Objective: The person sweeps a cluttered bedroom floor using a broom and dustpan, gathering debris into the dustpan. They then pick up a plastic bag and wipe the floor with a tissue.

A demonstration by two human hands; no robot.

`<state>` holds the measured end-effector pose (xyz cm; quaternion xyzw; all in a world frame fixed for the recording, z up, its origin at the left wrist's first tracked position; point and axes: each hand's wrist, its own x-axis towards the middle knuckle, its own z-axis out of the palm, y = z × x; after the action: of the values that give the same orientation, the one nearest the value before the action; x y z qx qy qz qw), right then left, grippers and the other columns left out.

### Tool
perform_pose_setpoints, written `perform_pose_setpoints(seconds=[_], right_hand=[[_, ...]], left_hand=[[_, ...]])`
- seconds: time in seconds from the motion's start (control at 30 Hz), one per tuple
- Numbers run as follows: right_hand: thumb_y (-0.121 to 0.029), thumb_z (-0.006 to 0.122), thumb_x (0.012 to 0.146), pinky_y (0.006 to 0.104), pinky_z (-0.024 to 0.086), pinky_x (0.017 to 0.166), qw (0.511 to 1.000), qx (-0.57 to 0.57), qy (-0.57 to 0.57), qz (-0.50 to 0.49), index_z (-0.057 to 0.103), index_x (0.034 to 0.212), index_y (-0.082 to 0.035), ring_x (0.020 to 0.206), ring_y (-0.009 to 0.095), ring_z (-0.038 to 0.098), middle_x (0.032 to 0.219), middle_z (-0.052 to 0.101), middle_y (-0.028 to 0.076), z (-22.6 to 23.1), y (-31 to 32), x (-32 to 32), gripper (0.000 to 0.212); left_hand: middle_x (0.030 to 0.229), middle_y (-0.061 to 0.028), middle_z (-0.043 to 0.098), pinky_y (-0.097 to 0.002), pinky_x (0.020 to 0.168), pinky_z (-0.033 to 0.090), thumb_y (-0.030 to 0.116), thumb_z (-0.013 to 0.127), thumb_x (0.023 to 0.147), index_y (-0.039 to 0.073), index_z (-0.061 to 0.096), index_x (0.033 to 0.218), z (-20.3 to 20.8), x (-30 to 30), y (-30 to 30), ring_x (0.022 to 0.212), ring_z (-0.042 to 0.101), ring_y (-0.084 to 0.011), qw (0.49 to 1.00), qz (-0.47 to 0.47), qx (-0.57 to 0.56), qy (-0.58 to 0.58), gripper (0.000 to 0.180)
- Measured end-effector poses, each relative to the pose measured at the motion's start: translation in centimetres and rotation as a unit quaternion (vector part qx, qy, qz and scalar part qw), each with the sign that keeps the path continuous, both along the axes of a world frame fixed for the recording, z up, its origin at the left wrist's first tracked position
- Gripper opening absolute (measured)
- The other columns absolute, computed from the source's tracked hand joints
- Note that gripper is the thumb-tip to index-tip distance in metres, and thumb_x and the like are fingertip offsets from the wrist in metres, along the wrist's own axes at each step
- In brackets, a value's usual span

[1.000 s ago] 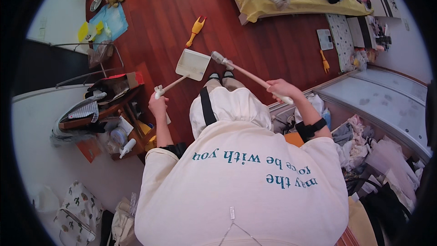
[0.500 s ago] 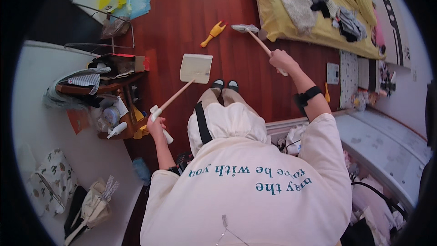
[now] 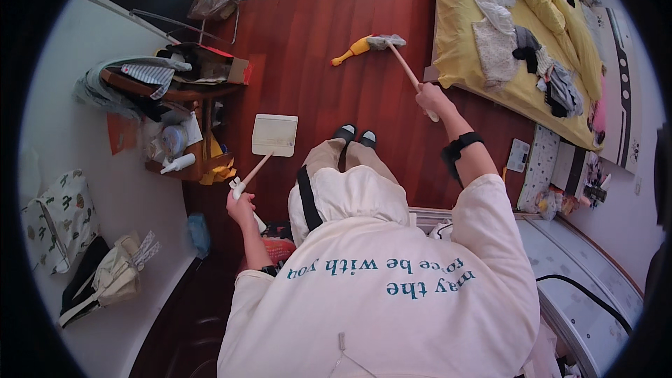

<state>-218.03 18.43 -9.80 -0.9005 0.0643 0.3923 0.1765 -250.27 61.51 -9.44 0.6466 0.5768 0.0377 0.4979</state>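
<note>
Two long handles fill the hands: the left hand point(image 3: 242, 208), fingers curled fully round, holds the dustpan point(image 3: 274, 134) by the near end of its stick, probably so the pan can sit low without stooping; the right hand point(image 3: 432, 99), wrapped just as closely, holds the brush point(image 3: 387, 42) out to the far right, arm stretched, likely because the toy chicken point(image 3: 353, 49) lies well beyond the feet. The brush's head overlaps the chicken's far right end; whether it presses on it or only sits against it, I cannot tell. Both sticks look like slim, smooth, pale wood; the pan is a squarish cream scoop, seemingly plastic, and the brush's head a lumpy grey oval. The chicken seems rubbery, yellow, slim at its near end. Around it the floor point(image 3: 315, 21) is glossy red-brown boards. At far right, the bed point(image 3: 453, 49) has creased yellow fabric, strewn with soft clothes point(image 3: 560, 91); at left, a pale cactus-print bag point(image 3: 66, 213) hangs by the wall.
</note>
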Motion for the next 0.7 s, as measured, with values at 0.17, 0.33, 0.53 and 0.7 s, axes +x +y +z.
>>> perform_pose_setpoints(seconds=[0.17, 0.33, 0.53, 0.7], right_hand=[[-0.010, 0.043, 0.081, 0.0358, 0.052, 0.048, 0.993, 0.011, 0.095, -0.064, 0.051, 0.110, 0.000, 0.054, 0.024, 0.061, 0.067, 0.058, 0.012, -1.2, 0.0, -3.7, 0.032], [-0.006, 0.037, 0.080, 0.0393, 0.055, 0.050, 0.992, 0.023, 0.121, -0.014, 0.049, 0.106, 0.003, 0.055, 0.030, 0.064, 0.076, 0.063, 0.021, 0.1, 0.9, -12.9, 0.030], [-0.008, 0.036, 0.080, 0.0394, 0.054, 0.054, 0.985, 0.053, 0.160, -0.036, 0.049, 0.112, 0.003, 0.059, 0.028, 0.064, 0.082, 0.062, 0.022, 3.7, 2.1, -20.8, 0.035], [-0.016, 0.049, 0.082, 0.0305, 0.044, 0.041, 0.965, 0.122, 0.171, -0.160, 0.052, 0.112, -0.005, 0.045, 0.015, 0.051, 0.060, 0.049, 0.005, 7.7, -1.6, -22.7, 0.032]], left_hand=[[0.066, -0.0056, 0.060, -0.0215, 0.039, 0.036, -0.001, 0.048, 0.071, 0.001, 0.060, 0.106, -1.0, -0.4, 0.4, 0.042, 0.046, -0.0076, 0.999, 0.016, 0.015, 0.027, 0.037], [0.066, -0.0061, 0.062, -0.0236, 0.039, 0.039, 0.001, 0.049, 0.073, 0.004, 0.062, 0.102, -2.5, -0.8, 1.4, 0.044, 0.050, -0.0096, 0.999, 0.006, 0.019, 0.050, 0.032], [0.065, -0.0058, 0.063, -0.0284, 0.043, 0.044, 0.006, 0.049, 0.075, 0.007, 0.064, 0.100, -3.5, -1.9, 1.3, 0.046, 0.055, -0.0144, 0.982, -0.072, 0.084, 0.156, 0.029], [0.065, -0.0062, 0.063, -0.0281, 0.044, 0.044, 0.005, 0.049, 0.074, 0.006, 0.064, 0.100, -3.7, -3.9, 0.4, 0.047, 0.055, -0.0140, 0.989, -0.071, 0.079, 0.108, 0.030]])
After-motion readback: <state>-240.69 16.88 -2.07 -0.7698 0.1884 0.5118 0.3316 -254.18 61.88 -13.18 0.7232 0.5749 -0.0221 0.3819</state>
